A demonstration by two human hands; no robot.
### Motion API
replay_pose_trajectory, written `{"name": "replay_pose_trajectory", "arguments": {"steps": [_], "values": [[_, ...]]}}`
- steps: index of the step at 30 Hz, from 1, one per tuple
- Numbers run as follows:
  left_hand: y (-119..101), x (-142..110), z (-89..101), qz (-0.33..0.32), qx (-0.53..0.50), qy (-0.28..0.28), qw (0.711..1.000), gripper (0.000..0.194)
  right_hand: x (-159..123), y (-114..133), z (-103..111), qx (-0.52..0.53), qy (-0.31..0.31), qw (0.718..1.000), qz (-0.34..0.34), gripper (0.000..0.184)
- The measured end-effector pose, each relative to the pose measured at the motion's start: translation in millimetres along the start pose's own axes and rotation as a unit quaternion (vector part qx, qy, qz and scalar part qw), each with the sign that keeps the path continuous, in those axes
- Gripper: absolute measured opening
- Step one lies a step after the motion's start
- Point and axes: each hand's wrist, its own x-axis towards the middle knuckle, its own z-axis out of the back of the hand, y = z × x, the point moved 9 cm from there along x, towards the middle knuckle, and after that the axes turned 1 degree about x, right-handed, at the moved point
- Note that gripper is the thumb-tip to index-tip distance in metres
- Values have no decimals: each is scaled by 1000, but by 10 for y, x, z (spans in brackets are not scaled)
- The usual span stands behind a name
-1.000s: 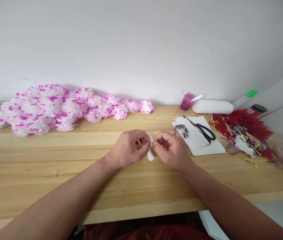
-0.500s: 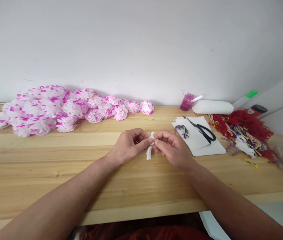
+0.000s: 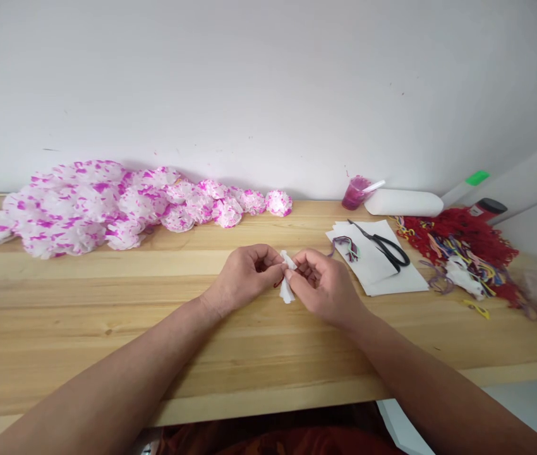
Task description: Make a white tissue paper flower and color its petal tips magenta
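Note:
Between my two hands is a narrow folded strip of white tissue paper, gathered at its middle and held just above the table. My left hand pinches it from the left with thumb and forefinger. From the right, my right hand pinches the same spot, its fingers curled. A short bit of dark red yarn shows by the left fingertips; the rest of it is hidden by the fingers.
Pink-specked white paper flowers lie heaped along the wall at left. Black-handled scissors and yarn strands rest on white paper sheets at right. Beyond are a pink-stained cup, a white bottle and a red yarn pile.
The white paper strip has turned between my fingers and its ends look wider. Red yarn now shows beside my left fingertips. Both hands stay in nearly the same place.

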Motion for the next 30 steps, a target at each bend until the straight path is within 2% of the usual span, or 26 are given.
{"name": "replay_pose_trajectory", "arguments": {"steps": [4,10,17,23,30], "values": [[-11,2,-9,0,-9,6,1000,25,1,25,34,-30,-17,999,14,11],[-70,-8,-13,14,-55,29,998,23,30,-65,0,46,18,999,-9,15],[-69,-30,12,15,49,22,998,25,28,-126,-33,61,26,998,-21,15],[-84,-22,4,16,34,22,999,19,24,-121,-28,79,25,996,-27,15],[-59,-20,-13,17,27,34,999,20,-3,-20,6,11,10,1000,5,8]]}}
